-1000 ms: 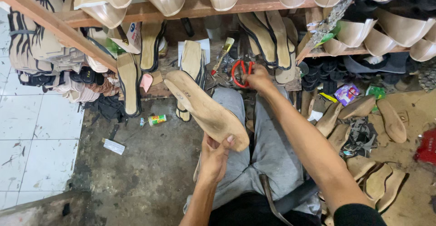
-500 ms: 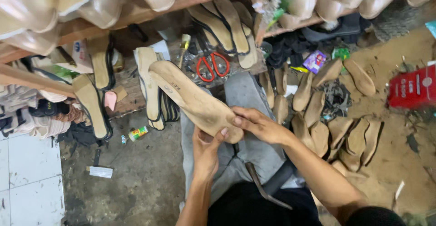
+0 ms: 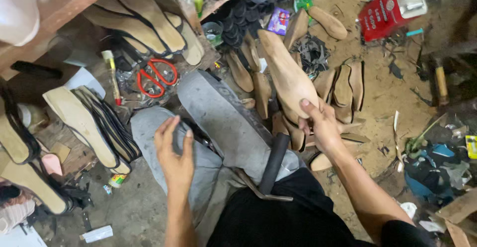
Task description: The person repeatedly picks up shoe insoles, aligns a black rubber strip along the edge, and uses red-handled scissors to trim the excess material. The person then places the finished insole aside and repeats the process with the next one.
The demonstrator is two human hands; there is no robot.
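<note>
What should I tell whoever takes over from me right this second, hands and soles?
Right hand: grips the heel end of a tan shoe sole, held out over the pile of soles on the floor, right of the knees.
Left hand: empty, fingers spread, resting on the left thigh of the grey trousers.
Red-handled scissors: lying under the wooden shelf, untouched.
Done: cannot tell.
Left: the held sole is not yet set down.

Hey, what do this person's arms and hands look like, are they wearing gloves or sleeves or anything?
No gloves: the left hand and right hand are bare, with no rings, watch or bands visible. Both forearms are uncovered. A dark sleeve edge shows on the right upper arm. Fingers are slim, nails short.
</note>
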